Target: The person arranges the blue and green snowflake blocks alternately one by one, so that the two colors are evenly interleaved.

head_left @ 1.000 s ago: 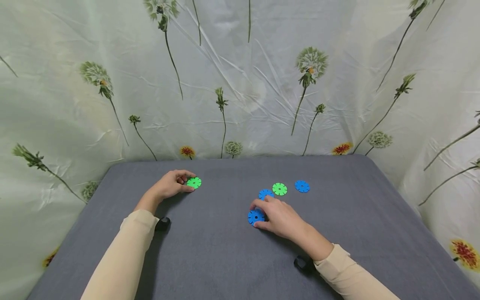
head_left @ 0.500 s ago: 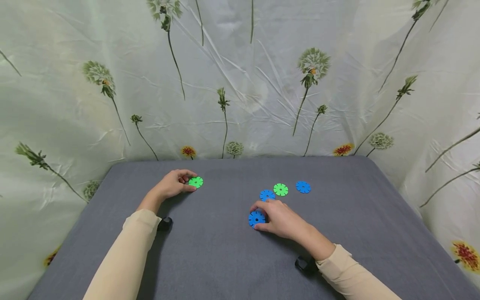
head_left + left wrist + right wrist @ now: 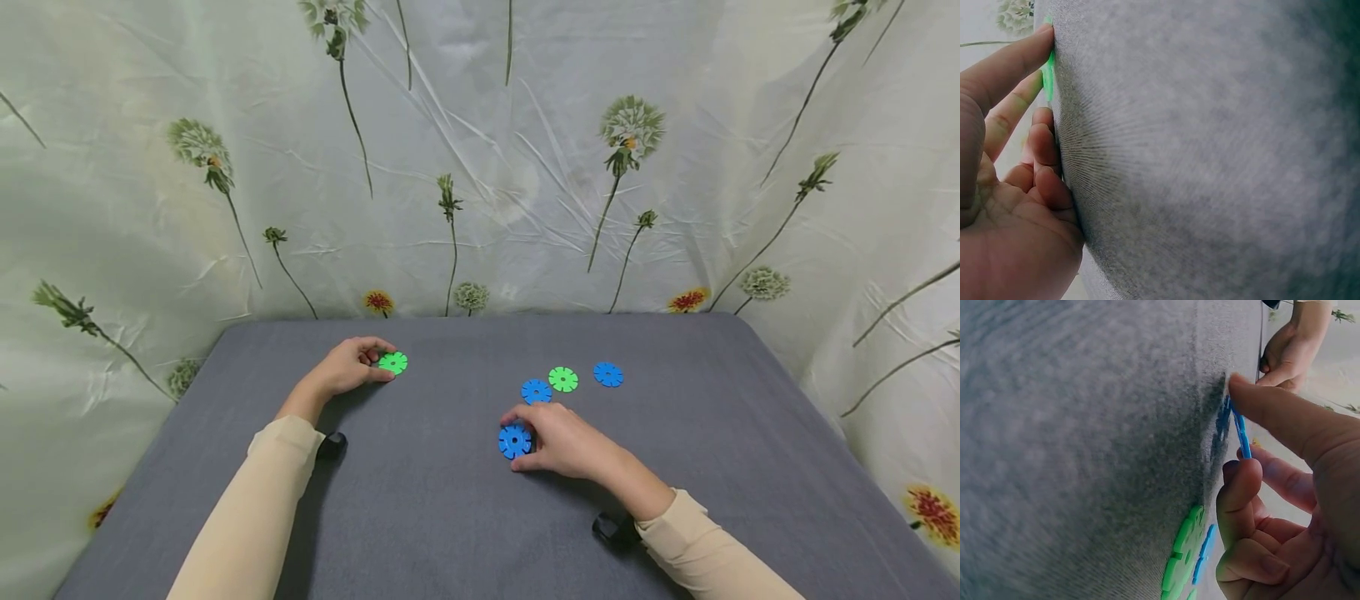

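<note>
In the head view my left hand (image 3: 348, 367) pinches a green notched plastic disc (image 3: 393, 363) between thumb and index finger, at the left of the cloth. The left wrist view catches this green disc (image 3: 1048, 81) nearly edge-on. My right hand (image 3: 562, 440), near the middle, has a blue notched disc (image 3: 515, 442) by its edges, thumb on the near side and index finger on the far side. In the right wrist view the blue disc (image 3: 1242, 431) is tilted, close over the cloth; a dark blue patch beside it is too blurred to identify.
Beyond the right hand lie another blue disc (image 3: 536, 391), a green disc (image 3: 563, 379) and a further blue disc (image 3: 608, 374). A grey cloth (image 3: 435, 517) covers the table. Behind it hangs a flower-printed curtain (image 3: 510, 208).
My right thumb has slid to the near edge of the blue disc, and that disc has shifted slightly towards me. The left hand keeps its hold on the green disc. The head view drifts a little.
</note>
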Demonstrator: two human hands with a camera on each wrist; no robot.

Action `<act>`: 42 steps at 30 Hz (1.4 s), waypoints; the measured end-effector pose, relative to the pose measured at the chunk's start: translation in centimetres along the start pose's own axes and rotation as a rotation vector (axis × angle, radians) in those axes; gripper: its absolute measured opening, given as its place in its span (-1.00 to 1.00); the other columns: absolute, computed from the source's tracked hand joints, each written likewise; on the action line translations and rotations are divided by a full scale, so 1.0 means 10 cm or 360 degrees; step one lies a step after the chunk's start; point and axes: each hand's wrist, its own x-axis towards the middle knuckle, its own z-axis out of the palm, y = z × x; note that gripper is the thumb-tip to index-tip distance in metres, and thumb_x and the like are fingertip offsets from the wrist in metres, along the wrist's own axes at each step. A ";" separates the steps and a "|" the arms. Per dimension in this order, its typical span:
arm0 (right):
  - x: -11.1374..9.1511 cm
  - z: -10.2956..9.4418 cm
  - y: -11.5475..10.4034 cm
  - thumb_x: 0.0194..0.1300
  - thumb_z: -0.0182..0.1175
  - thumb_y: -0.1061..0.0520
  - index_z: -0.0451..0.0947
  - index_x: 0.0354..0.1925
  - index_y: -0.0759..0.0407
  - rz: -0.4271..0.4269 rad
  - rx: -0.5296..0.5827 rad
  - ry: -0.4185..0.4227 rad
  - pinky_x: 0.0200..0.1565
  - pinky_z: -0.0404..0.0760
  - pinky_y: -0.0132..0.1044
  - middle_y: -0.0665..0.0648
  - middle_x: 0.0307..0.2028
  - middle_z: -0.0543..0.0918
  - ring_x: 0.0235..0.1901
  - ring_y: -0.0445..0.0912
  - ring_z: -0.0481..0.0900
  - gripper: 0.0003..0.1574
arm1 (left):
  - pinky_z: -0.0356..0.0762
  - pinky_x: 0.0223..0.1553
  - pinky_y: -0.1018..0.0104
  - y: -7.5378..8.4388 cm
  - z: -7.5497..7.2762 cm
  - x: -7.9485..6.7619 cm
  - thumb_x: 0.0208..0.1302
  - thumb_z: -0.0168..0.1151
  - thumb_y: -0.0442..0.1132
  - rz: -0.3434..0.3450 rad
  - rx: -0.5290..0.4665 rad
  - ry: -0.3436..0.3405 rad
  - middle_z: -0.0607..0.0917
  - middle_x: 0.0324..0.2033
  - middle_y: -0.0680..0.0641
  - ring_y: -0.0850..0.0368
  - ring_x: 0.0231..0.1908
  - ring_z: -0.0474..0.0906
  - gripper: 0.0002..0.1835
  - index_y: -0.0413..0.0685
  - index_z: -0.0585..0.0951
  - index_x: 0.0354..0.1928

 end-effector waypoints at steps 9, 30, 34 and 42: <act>-0.01 -0.03 -0.01 0.20 0.63 0.16 0.70 0.25 0.12 0.0046 0.0064 -0.0035 -0.33 0.54 -0.36 -0.04 -0.30 0.62 -0.49 -0.26 0.49 -0.35 | 0.41 -0.10 0.16 0.00 0.00 0.00 0.34 0.54 -0.18 -0.0007 -0.0010 -0.0003 0.55 -0.03 -0.17 -0.03 -0.12 0.43 -0.47 -0.09 0.67 0.32; 0.27 -0.06 -0.09 0.17 0.66 0.02 0.73 0.18 0.02 0.0108 -0.0036 0.0192 -0.19 0.53 -0.33 -0.04 -0.23 0.59 -0.32 -0.24 0.50 -0.39 | 0.39 -0.11 0.16 0.02 0.02 -0.02 0.36 0.53 -0.17 -0.0020 -0.0023 -0.0009 0.54 -0.01 -0.19 -0.04 -0.11 0.41 -0.45 -0.10 0.65 0.34; 0.40 -0.08 -0.16 0.17 0.67 0.00 0.73 0.17 -0.01 0.0155 -0.0023 0.0200 -0.15 0.57 -0.26 -0.02 -0.20 0.62 -0.26 -0.21 0.52 -0.38 | 0.39 -0.10 0.16 0.02 0.02 0.00 0.36 0.53 -0.17 -0.0025 -0.0025 -0.0009 0.53 -0.01 -0.18 -0.03 -0.11 0.42 -0.46 -0.08 0.66 0.34; 0.78 -0.12 -0.24 0.17 0.67 -0.03 0.73 0.19 -0.03 0.0200 -0.0009 0.0204 -0.10 0.64 -0.16 0.07 -0.07 0.72 -0.16 -0.11 0.66 -0.38 | 0.42 -0.03 0.10 0.02 0.01 -0.03 0.34 0.55 -0.13 -0.0019 0.0008 -0.0017 0.54 0.07 -0.22 -0.08 -0.02 0.44 -0.45 -0.06 0.68 0.34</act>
